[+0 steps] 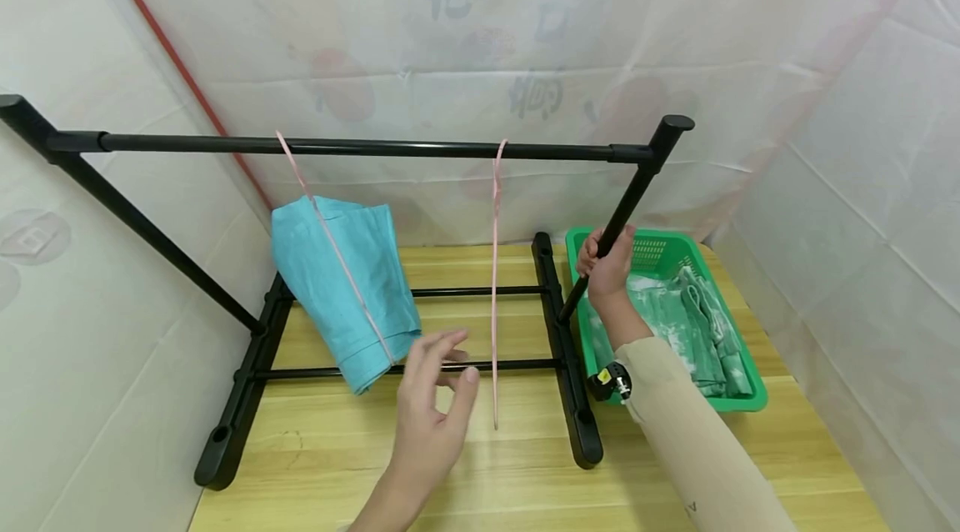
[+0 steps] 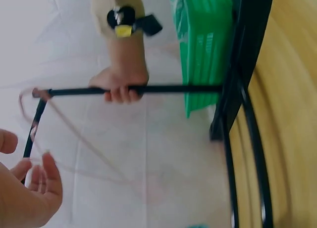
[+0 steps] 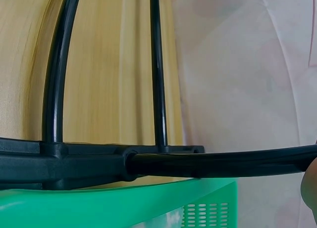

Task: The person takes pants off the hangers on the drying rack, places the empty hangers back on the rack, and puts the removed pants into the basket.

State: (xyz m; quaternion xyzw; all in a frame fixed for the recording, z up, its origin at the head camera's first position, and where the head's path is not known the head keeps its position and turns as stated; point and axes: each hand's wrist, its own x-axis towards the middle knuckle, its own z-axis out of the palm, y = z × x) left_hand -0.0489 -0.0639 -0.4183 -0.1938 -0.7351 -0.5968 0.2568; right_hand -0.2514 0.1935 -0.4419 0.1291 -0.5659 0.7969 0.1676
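A black clothes rack [image 1: 390, 148] stands on the table, and my right hand [image 1: 611, 265] grips its right upright [image 1: 628, 203]. Two pink wire hangers hang from its top bar. Over the left hanger [image 1: 333, 247] drapes a folded light-blue garment [image 1: 345, 282]. The right hanger [image 1: 495, 265] carries nothing. My left hand [image 1: 433, 411] is raised between the garment and that hanger, fingers spread and slightly bent, holding nothing. In the left wrist view the pink hanger [image 2: 81, 134] looks blurred beyond the left hand [image 2: 34, 193]. Only a bit of the right hand [image 3: 311, 186] shows in the right wrist view.
To the right of the rack sits a green plastic basket [image 1: 753, 382] with green-and-white cloth [image 1: 693, 323] in it. White printed sheets [image 1: 525, 32] enclose the back and sides. The rack's feet [image 1: 573, 407] rest on the wooden tabletop [image 1: 517, 486].
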